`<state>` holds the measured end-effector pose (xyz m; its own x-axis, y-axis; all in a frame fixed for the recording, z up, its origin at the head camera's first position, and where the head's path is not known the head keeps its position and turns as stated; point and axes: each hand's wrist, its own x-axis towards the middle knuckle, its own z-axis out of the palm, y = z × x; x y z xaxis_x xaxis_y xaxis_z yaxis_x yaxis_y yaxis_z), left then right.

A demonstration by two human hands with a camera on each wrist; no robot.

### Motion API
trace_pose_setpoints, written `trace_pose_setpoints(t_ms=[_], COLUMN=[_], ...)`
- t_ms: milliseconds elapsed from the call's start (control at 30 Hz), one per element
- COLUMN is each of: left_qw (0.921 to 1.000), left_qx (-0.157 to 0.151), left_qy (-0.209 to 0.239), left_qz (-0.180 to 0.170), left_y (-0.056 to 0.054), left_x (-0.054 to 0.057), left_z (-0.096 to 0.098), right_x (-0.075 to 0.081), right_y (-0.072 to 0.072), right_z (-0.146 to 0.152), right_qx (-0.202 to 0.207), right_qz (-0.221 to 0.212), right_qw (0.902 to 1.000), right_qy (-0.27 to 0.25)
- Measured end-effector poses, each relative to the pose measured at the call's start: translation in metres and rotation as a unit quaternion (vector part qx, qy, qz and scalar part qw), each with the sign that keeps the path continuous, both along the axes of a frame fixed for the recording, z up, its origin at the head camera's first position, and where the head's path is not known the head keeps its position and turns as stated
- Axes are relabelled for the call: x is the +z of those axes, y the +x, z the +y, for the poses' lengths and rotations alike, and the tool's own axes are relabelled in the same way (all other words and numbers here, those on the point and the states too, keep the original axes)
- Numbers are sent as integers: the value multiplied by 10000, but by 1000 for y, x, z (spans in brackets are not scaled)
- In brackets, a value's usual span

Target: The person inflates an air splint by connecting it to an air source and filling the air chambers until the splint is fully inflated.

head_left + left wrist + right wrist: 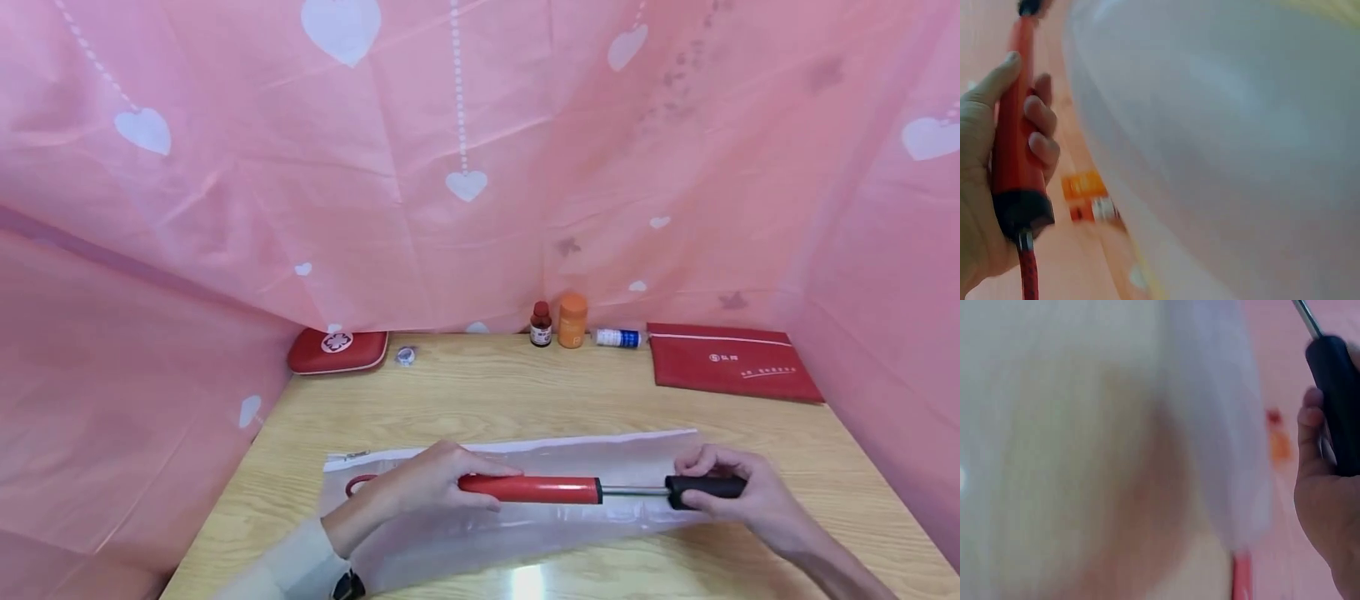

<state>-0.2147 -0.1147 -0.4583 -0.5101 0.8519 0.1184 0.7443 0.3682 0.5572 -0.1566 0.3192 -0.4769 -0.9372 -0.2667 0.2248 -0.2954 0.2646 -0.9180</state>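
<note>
A hand pump with a red barrel (551,490), a thin metal rod (636,492) and a black handle (712,486) lies level between the hands in the head view. My left hand (441,482) grips the barrel, its thumb along one side and fingers curled round the other. My right hand (753,493) holds the handle, and a length of rod shows between handle and barrel. From the barrel's black end cap comes a red braided hose (1028,275). Below the pump is a translucent zip bag (420,542) with a white zipper edge, partly hidden by the left arm.
At the back left stand a red zip case (318,358) and a small tape roll (406,356). A brown bottle (541,329), an orange jar (573,325), a blue-and-white tube (618,337) and a red pouch (735,367) line the back right. Pink curtains (480,250) enclose the wooden table (480,392).
</note>
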Motion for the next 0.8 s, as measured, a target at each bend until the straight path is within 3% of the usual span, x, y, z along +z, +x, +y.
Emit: trace_pose_setpoints(t_ms=[133, 233, 367, 467, 633, 800], left_qw=[9999, 9997, 9989, 9988, 9961, 9916], left_qx=[-72, 15, 77, -45, -85, 107], left_qy=[-75, -205, -431, -468, -305, -99], left_qz=[1, 152, 194, -137, -826, -1288], left_y=[-1, 1, 9, 12, 6, 2], left_x=[6, 8, 6, 9, 22, 26], left_z=[21, 34, 35, 21, -22, -56], right_x=[4, 6, 4, 4, 6, 0], right_y=[-4, -6, 2, 8, 11, 8], right_z=[-31, -50, -57, -42, -2, 19], right_qx=[12, 12, 231, 113, -308, -141], right_qz=[-79, 158, 324, 320, 262, 150], right_qw=[9999, 9998, 9992, 9994, 9989, 9998], right_qy=[-89, -156, -101, 56, 233, 39])
